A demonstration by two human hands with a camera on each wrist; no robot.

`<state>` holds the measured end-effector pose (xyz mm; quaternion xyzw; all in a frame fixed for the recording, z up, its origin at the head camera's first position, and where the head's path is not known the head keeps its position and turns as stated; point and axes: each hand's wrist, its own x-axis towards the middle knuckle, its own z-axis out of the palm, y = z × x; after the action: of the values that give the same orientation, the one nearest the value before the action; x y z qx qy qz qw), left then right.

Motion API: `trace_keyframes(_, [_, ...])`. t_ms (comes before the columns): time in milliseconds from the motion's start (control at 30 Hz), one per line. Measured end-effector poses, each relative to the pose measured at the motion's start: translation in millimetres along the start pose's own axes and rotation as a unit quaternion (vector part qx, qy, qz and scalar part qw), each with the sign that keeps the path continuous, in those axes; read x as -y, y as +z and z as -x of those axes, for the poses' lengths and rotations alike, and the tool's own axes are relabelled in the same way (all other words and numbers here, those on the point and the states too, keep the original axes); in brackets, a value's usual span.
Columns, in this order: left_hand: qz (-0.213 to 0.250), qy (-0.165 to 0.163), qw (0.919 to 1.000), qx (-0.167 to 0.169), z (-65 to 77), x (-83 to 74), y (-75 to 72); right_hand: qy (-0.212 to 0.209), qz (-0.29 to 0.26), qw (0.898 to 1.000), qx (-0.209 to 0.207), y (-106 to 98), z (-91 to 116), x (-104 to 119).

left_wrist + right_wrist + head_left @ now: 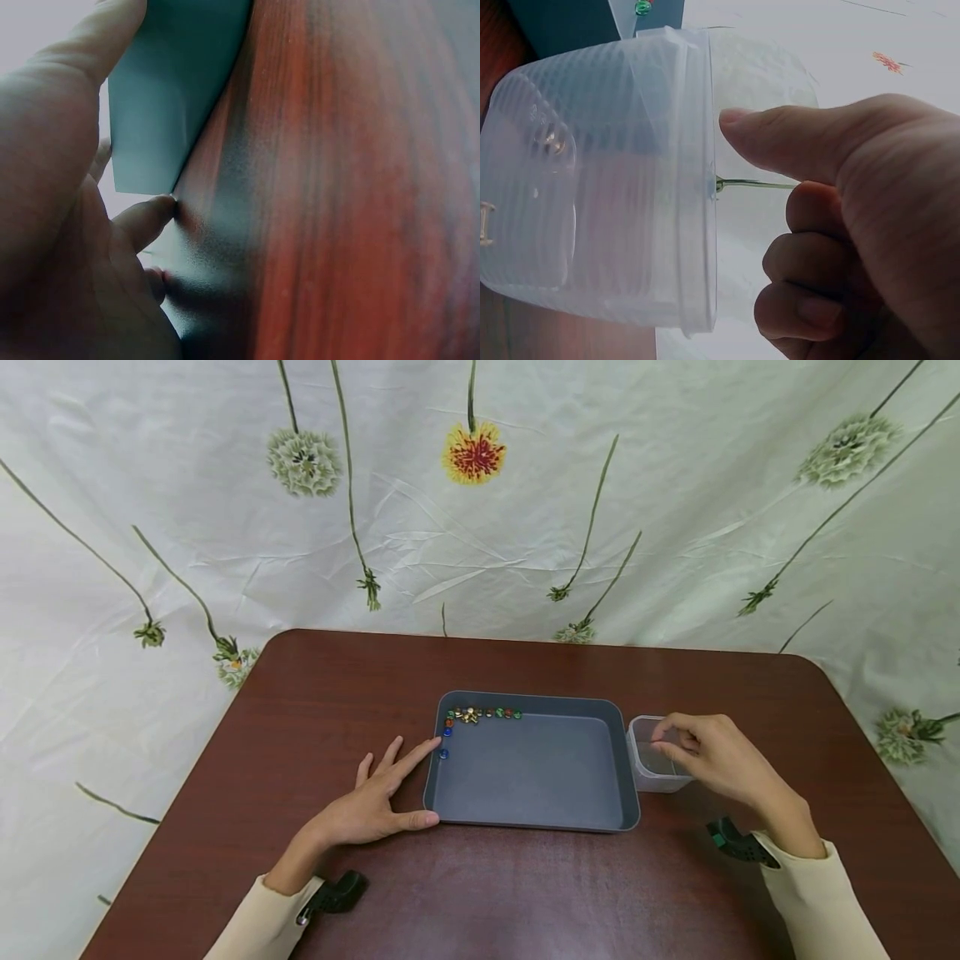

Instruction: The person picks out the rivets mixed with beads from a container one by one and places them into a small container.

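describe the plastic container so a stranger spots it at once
On the reddish-brown table, find the wide grey tray. Just right of it in the head view stands a small plastic container, with the right hand at its open top. Unlike the shallow, opaque tray, it is deeper and see-through.

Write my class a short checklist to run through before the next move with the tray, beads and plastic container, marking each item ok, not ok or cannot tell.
1. Tray flat on the table: ok.
2. Left hand at the tray's left edge: ok, fingers spread.
3. Plastic container upright at the tray's right side: ok.
4. Beads in the tray evenly spaced: not ok; gold beads bunch near the far left corner, and a blue bead sits apart.
5. Right hand at the container's opening: ok.
6. Bead in the right hand: cannot tell; none shows between its fingers.
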<state>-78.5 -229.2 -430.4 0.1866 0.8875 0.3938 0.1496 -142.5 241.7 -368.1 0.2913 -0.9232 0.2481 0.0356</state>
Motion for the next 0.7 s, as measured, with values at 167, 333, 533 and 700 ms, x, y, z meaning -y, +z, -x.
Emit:
trace_keyframes(167, [0.0,0.002,1.0,0.0,0.0,-0.2,-0.2,-0.001,-0.003,1.0,0.004,2.4,-1.6,2.0])
trace_keyframes(333, [-0.001,0.002,1.0,0.0,0.2,0.4,-0.3,-0.005,-0.01,1.0,0.009,5.0,-4.7,4.8])
trace_keyframes(533, [0.002,0.0,1.0,0.003,0.5,-0.2,-0.6,-0.009,-0.016,1.0,0.018,9.1,-9.7,9.1])
trace_keyframes(700, [0.0,-0.001,1.0,0.003,0.3,-0.4,-0.7,-0.019,-0.015,1.0,0.012,9.6,-13.7,13.0])
